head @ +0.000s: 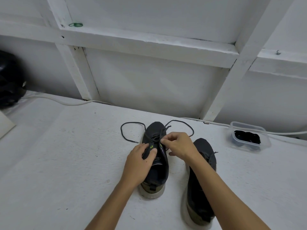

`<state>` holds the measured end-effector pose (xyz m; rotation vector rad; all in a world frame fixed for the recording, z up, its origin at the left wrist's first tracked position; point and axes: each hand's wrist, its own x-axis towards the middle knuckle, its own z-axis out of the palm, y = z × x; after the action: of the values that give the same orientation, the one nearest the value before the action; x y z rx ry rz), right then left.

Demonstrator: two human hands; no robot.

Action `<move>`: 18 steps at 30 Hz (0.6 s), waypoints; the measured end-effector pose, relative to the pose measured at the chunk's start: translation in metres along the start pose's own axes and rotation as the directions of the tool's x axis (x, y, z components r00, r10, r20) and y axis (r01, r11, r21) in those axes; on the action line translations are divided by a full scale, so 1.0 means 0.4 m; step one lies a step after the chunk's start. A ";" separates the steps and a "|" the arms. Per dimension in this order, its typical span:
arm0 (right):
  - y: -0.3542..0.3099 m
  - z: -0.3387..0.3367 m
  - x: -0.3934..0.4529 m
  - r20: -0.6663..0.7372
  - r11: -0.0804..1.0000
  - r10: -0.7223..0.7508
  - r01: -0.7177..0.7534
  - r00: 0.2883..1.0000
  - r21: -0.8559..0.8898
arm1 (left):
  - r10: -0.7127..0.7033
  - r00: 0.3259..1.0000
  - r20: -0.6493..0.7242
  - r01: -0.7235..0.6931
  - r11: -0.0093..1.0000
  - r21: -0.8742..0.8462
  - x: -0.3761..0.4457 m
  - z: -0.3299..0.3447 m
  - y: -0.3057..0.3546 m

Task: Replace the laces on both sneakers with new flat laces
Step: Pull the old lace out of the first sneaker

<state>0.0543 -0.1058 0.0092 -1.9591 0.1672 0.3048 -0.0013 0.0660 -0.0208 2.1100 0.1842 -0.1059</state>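
On the white tabletop (66, 163) in front of you sit two dark sneakers, side by side, toes pointing away from you. Your hands are both on the left sneaker (155, 156).

Your left hand (141, 161) rests on the left side of that shoe. Its fingers curl over the edge by the lace holes, and the thumb presses near a small green mark. So this grip is closed on the shoe and holds it steady.

Your right hand (178, 144) is over the middle of the same shoe. Its finger and thumb pinch the dark lace (155, 137) where it crosses the tongue. So this grip is closed on the lace.

That lace is loose at the ends. One end makes a big loop on the tabletop to the left of the toe. The other end makes a loop to the right of the toe, behind your right hand.

Your right arm lies across part of the right sneaker (203, 180). You can see a bit of its lace near the top.

Far to the right, near the wall, is a clear plastic box (249, 136). Something black lies inside it, but you cannot tell what it is.

A white cord (69, 103) runs along the back edge of the tabletop. A black thing (9, 80) sits at the far left. A small green band (76, 24) lies up on a white wall beam.
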 end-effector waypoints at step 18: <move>0.021 0.002 0.012 -0.026 0.993 0.072 -0.069 0.997 0.094 | -0.013 1.000 0.000 0.013 1.000 -0.020 0.002 0.000 -0.006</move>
<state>0.0566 -0.1082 0.0002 -1.8689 0.2656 0.3093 -0.0010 0.0674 -0.0230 2.0886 0.1977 -0.1113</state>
